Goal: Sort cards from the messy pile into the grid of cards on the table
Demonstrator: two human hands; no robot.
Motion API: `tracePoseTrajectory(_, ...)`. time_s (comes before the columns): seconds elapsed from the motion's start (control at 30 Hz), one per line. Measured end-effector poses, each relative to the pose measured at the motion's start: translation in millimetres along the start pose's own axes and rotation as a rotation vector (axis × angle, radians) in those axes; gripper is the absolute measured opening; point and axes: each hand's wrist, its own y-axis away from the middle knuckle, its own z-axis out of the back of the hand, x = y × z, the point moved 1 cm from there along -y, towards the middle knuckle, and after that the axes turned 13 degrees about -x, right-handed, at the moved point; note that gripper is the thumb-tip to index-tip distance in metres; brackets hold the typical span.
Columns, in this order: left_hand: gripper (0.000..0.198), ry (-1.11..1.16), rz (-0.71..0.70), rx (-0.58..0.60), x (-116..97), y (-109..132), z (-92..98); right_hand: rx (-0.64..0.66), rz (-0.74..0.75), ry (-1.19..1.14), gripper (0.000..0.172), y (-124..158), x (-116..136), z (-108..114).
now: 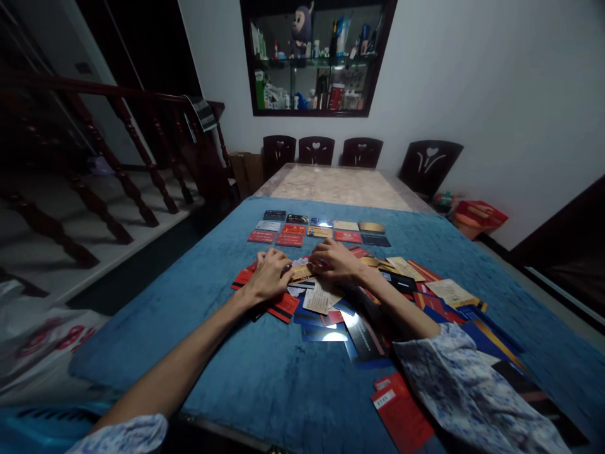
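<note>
A gold card [301, 273] lies between my hands, above a loose pile of cards. My left hand [270, 276] is curled, its thumb and fingertips at the card's left end. At the right end, the bent fingers of my right hand [334, 260] pinch the same card. Beneath are a cream card with printed text [316, 300], red cards with a dark stripe [285, 306] and blue cards [324, 333]. Some cards are hidden under my hands and right forearm. Beyond my hands, several cards lie in rows, among them a red card [289, 239] and a dark card [375, 241].
A blue cloth [208, 258] covers the near part of the table. More cards spread to the right, including a cream card [451, 292] and a red packet [404, 413] near the front. Chairs [316, 150] stand at the far end; a wooden railing [123, 132] runs along the left.
</note>
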Motion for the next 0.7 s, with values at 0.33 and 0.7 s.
tracePoseTrajectory(0.33,0.02,0.003,-0.116,0.057,-4,8,1.3,0.118,0.054,-0.106,0.025,2,-2,6)
tracePoseTrajectory(0.7,0.02,0.052,-0.186,0.019,2,6,5.8,0.107,0.069,-0.152,0.019,2,2,17)
